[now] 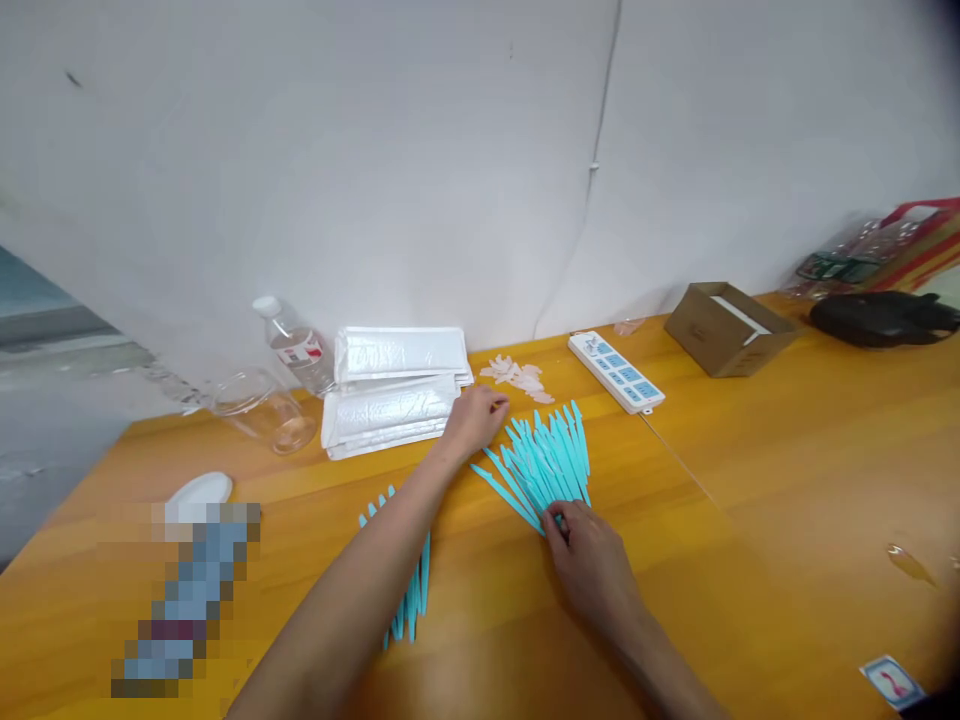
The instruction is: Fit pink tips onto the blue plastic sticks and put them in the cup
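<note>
I watch through the head camera as my right hand (577, 530) touches the lower ends of a fanned heap of turquoise plastic sticks (547, 455) at the middle of the wooden table (750, 600); its thumb and forefinger are drawn together, but I cannot tell whether they pinch a stick. My left hand (478, 415) is half curled between that heap and the silver pouches (397, 355), near a scatter of small pale pieces (517, 375); I cannot tell whether it grasps anything. A second bunch of sticks (412, 600) lies partly under my left forearm. The pouches are stacked near the wall, their contents hidden. Beside them I see a capped clear bottle (300, 350) with a red-and-white label, then a see-through jar (259, 405). Well to the right, an open cardboard box (709, 335) holds something white. Clear bottles (847, 255) stand farther right, their contents too indistinct for me.
</note>
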Motion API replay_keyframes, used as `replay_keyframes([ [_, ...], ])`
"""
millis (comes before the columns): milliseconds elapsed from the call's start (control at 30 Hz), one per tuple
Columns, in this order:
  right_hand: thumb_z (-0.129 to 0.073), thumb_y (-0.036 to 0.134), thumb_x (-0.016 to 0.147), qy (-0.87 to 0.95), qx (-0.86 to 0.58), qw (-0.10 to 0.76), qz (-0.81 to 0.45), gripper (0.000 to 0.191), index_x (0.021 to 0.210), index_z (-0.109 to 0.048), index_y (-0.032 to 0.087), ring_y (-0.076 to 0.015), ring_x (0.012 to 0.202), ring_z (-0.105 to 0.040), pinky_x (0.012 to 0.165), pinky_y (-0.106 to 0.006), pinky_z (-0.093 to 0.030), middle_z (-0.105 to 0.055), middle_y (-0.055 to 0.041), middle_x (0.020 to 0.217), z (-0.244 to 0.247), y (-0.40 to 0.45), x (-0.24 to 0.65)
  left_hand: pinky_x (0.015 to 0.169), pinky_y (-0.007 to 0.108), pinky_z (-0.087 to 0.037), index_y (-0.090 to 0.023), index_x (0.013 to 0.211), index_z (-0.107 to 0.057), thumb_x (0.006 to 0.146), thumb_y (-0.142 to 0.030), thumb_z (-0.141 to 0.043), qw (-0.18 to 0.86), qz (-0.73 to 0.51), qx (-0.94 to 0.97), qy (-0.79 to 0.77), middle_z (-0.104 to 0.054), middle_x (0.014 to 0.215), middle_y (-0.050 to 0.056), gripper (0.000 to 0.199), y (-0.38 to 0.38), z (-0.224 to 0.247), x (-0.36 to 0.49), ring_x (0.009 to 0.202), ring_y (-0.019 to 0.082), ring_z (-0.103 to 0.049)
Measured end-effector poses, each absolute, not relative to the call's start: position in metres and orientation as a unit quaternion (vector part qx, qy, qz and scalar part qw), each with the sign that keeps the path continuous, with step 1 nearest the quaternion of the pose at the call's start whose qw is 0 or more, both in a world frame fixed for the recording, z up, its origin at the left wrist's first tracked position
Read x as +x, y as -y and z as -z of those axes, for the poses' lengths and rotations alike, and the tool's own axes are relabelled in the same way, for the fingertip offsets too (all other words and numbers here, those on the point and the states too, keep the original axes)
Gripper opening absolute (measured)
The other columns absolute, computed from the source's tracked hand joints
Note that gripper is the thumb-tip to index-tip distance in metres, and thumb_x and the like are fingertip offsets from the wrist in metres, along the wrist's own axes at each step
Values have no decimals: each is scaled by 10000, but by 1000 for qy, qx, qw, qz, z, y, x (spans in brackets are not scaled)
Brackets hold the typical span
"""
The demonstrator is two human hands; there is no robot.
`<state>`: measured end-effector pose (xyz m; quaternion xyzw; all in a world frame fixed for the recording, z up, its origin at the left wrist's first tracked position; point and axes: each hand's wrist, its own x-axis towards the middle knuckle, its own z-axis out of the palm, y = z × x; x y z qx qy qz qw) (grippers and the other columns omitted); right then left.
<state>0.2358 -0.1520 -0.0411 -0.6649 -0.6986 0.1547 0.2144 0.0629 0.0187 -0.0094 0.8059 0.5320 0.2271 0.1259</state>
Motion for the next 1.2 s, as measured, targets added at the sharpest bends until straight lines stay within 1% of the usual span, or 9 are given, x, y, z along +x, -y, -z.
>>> replay_keyframes([
  [167,-463,411,966,628,-653,311,-286,281,871,-619,198,-200,737,-591,661,-296,-418,-631,-61,817,32,156,261,847,298,-489,-251,943,-784,868,-296,-621,137,-164,860,-463,-717,1017,55,185,-72,25,118,948,212,-665],
  [333,-471,537,946,494,-613,376,-489,344,901,-548,205,-171,717,-589,655,-282,-462,-606,-27,793,29,154,288,876,325,-474,-185,862,-764,886,-261,-586,148,-141,872,-444,-677,988,99,195,-89,33,134,968,230,-642],
  [467,-489,554,932,472,-598,388,-519,350,878,-507,208,-131,629,-514,583,-253,-422,-543,12,735,28,145,292,964,349,-433,-154,908,-716,913,-197,-521,164,-168,870,-433,-659,1045,112,200,-82,21,125,1062,234,-592],
  [533,-498,533,931,488,-593,388,-510,326,902,-505,209,-128,640,-486,585,-246,-410,-508,22,738,25,142,289,935,338,-448,-154,977,-680,954,-221,-459,176,-191,861,-438,-662,1040,101,231,-61,8,108,1018,213,-598],
  [633,-472,476,955,542,-576,365,-492,267,922,-501,213,-134,677,-464,617,-250,-406,-478,26,749,18,143,282,759,276,-490,-167,1026,-630,1010,-299,-358,247,-225,830,-447,-673,889,45,303,-4,-7,65,780,150,-610],
  [733,-434,413,983,616,-553,308,-470,214,923,-499,219,-138,684,-446,628,-257,-384,-480,24,758,14,149,270,674,255,-489,-160,999,-650,977,-395,-472,475,-307,676,-472,-656,822,29,296,72,-10,12,695,129,-584],
  [800,-426,384,990,654,-532,275,-463,187,938,-501,221,-140,687,-444,634,-260,-376,-487,23,763,14,154,257,642,248,-490,-159,1056,-666,932,-426,-563,536,-359,557,-524,-651,822,27,312,120,-3,-17,685,124,-582],
  [1033,-385,351,1011,746,-460,193,-442,193,929,-504,224,-145,683,-455,631,-267,-359,-518,20,766,14,166,209,799,277,-492,-192,1239,-669,888,-435,-646,564,-421,409,-581,-651,894,36,428,204,18,-56,800,132,-605],
  [1200,-377,313,1014,796,-442,150,-386,175,946,-510,222,-148,684,-478,630,-269,-346,-556,13,781,4,167,207,683,243,-445,-168,1126,-700,935,-483,-547,533,-392,464,-589,-535,743,-7,399,207,10,-57,684,106,-504],
])
